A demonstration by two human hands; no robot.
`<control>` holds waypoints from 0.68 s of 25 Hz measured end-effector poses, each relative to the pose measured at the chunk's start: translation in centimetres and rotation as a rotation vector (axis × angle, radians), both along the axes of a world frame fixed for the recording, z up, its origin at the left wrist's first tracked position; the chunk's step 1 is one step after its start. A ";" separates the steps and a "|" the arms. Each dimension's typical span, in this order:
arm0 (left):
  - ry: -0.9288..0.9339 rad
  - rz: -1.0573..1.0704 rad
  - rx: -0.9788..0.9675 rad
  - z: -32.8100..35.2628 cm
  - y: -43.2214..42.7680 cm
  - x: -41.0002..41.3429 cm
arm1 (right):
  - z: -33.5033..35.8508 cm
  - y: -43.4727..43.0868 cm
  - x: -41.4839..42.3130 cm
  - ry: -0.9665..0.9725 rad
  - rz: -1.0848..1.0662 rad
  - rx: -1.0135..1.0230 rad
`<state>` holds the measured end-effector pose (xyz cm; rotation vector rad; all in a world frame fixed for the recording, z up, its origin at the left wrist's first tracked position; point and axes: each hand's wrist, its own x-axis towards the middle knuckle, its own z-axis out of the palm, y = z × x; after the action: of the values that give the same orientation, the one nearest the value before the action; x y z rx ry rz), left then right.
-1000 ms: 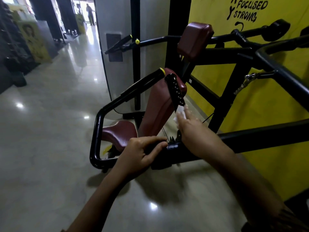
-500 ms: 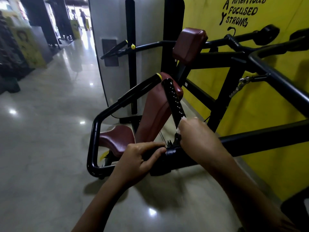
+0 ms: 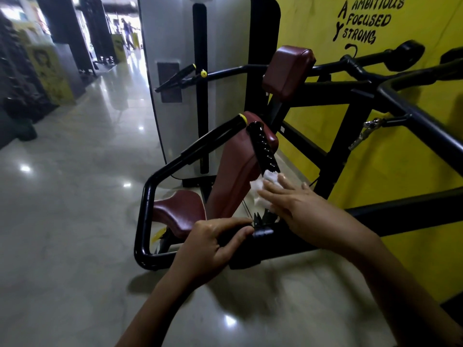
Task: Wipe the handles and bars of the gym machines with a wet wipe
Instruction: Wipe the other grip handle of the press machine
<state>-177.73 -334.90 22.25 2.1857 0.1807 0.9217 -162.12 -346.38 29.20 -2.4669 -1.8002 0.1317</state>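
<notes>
Your left hand [image 3: 210, 249] grips the black bar [image 3: 155, 260]; just beyond it, your right hand [image 3: 300, 209], fingers flat, presses the wipe [image 3: 260, 189] against the ribbed handle [image 3: 263, 149].

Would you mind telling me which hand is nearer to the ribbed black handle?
Right. The right hand presses the wipe against the lower end of the handle; the left hand grips the bar below it.

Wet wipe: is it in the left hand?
No, the white wet wipe lies under the right hand's fingers against the ribbed handle, while the left hand grips the black bar.
</notes>
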 end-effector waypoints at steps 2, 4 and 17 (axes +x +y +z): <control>0.000 -0.003 0.008 0.0 0.0 0.0 | 0.0 -0.2 0.5 -0.023 0.003 0.029; -0.003 -0.003 0.011 0.1 0.0 0.0 | 0.2 0.9 1.2 0.015 -0.029 0.091; -0.022 -0.019 0.019 0.5 0.9 -0.1 | 0.4 3.1 -0.6 0.024 0.120 0.184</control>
<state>-177.84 -334.04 22.74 2.1907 0.1412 0.9399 -162.77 -343.32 29.64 -2.2255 -1.8593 0.0025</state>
